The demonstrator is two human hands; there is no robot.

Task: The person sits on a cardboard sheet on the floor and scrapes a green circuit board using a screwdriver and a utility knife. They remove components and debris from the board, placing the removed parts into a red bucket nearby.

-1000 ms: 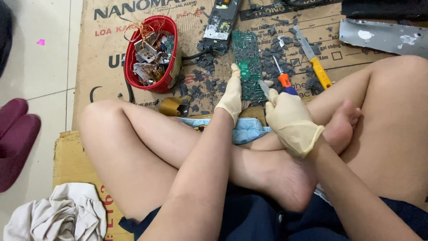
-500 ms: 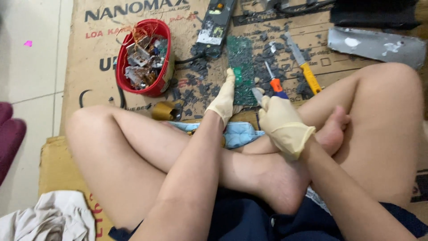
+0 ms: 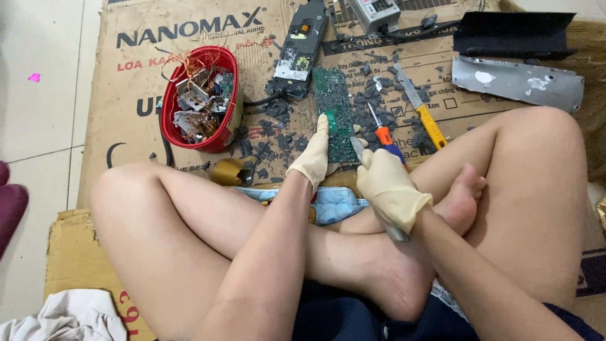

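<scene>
Looking down from the head view: person sits cross-legged on flattened cardboard (image 3: pixel 126 95) on the floor. Left hand (image 3: pixel 312 158), gloved, fingers stretched flat, fingertips pressing the near edge of the green circuit board (image 3: pixel 334 110); grip released, nothing clasped. Right hand (image 3: pixel 388 189), gloved, clenched around a thin metal tool (image 3: pixel 356 146) whose tip sits at the board's lower right corner; probably a blade or pry tool, too small to tell. Board lies flat on the cardboard amid dark broken chips (image 3: pixel 278 126). Just right of it: orange-handled screwdriver (image 3: pixel 382 129), then a yellow-handled knife (image 3: pixel 423 107). Left of board: red basket (image 3: pixel 169 107) with copper wire and metal scrap. Beyond the board: black gutted device (image 3: pixel 300 44).
</scene>
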